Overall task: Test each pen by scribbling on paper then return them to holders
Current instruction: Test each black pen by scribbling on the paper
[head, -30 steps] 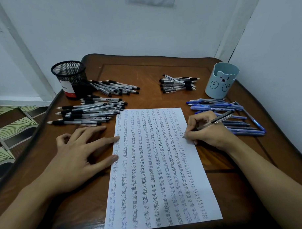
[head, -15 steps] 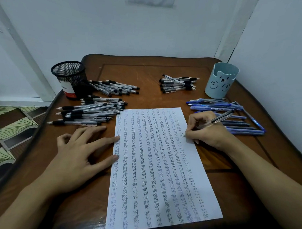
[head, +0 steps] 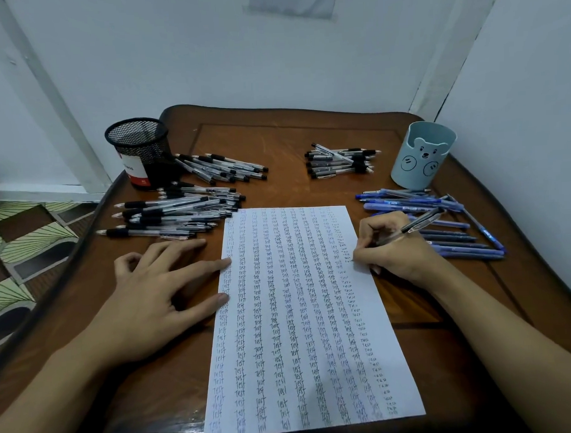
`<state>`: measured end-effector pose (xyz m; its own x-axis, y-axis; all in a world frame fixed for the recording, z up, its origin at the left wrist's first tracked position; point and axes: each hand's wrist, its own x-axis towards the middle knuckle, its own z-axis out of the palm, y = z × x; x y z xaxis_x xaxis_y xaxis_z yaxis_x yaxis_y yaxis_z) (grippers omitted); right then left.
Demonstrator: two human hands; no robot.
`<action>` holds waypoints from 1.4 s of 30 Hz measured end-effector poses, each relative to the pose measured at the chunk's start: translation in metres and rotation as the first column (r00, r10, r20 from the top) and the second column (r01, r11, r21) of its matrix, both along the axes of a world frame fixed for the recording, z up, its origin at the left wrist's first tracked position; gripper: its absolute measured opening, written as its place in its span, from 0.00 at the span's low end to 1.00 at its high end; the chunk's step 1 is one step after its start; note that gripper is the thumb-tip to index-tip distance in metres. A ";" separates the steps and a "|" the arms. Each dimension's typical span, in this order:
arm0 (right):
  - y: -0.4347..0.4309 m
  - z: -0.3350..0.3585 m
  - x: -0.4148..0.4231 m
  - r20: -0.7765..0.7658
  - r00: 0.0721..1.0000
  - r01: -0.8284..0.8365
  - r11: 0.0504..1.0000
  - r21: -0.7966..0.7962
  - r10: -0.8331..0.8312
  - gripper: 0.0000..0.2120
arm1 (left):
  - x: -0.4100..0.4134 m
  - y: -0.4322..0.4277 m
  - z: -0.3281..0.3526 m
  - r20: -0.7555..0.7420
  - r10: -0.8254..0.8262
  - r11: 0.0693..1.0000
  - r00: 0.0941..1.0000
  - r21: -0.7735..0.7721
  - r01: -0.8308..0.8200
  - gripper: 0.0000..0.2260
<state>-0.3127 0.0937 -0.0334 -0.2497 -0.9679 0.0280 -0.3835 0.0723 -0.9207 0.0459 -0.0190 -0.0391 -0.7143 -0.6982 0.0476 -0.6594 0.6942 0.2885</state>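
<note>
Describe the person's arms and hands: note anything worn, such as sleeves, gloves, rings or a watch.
The left hand and right hand are bare: no gloves, and no rings show on the fingers in view. The left forearm and right forearm are bare too, with no sleeve, watch or band as far as the frame's edge. No markings show on either.

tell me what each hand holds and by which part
The right hand grips a pen low on its barrel; the left hand holds nothing, touching the paper.
</note>
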 end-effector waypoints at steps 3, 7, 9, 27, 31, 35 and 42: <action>0.002 0.001 -0.001 0.037 0.999 0.000 1.000 0.001 0.000 0.12 | 0.000 -0.001 0.000 -0.002 -0.005 1.000 1.000 0.010 0.005 0.26; 0.000 0.005 -0.001 0.242 0.965 0.104 0.994 0.011 -0.104 0.24 | 0.001 -0.002 0.000 0.009 -0.010 1.000 1.000 0.010 0.010 0.27; -0.002 0.009 0.001 0.275 0.951 0.132 0.990 0.059 -0.143 0.27 | 0.001 -0.002 0.000 0.020 -0.009 1.000 1.000 0.005 0.009 0.27; -0.022 0.040 0.001 -0.094 0.981 0.165 0.984 -0.066 -0.171 0.17 | -0.001 -0.002 0.003 0.022 0.000 1.000 1.000 0.026 0.000 0.29; -0.056 0.057 -0.019 -0.538 0.830 0.151 0.988 -0.040 -0.149 0.10 | -0.002 -0.002 0.004 0.007 0.007 0.999 1.000 0.032 -0.008 0.28; -0.099 0.054 -0.046 -0.764 0.636 0.159 0.987 -0.009 -0.109 0.13 | -0.002 -0.001 0.003 0.009 0.010 0.999 1.000 0.030 -0.010 0.27; -0.137 0.033 -0.060 -0.874 0.475 0.158 0.987 -0.029 -0.102 0.17 | -0.001 -0.004 0.000 -0.064 0.045 0.999 0.997 0.033 -0.043 0.28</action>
<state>-0.3723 -0.0438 -0.0005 -0.2473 -0.9335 0.2598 -0.9678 0.2250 -0.1129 0.0449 -0.0228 -0.0395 -0.6793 -0.7305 0.0706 -0.6679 0.6552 0.3530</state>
